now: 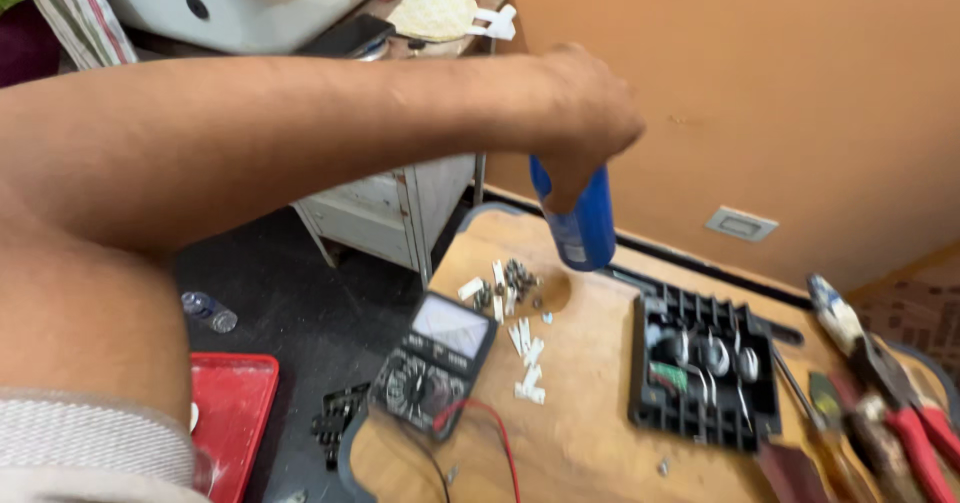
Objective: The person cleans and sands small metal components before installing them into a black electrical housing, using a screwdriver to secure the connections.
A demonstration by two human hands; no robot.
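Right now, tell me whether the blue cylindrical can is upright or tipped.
Tipped. The blue cylindrical can hangs slanted in the left hand, its lower end angled right above the wooden table.

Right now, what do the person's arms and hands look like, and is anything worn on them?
Only one arm shows, crossing the picture from the left, bare from upper arm to hand: no glove, watch or ring shows. At the lower left, a pale ribbed sleeve edge sits by the shoulder. The other hand is out of view.

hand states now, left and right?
Left hand: closed around a blue cylindrical spray can, above the wooden table.
Right hand: not in view.
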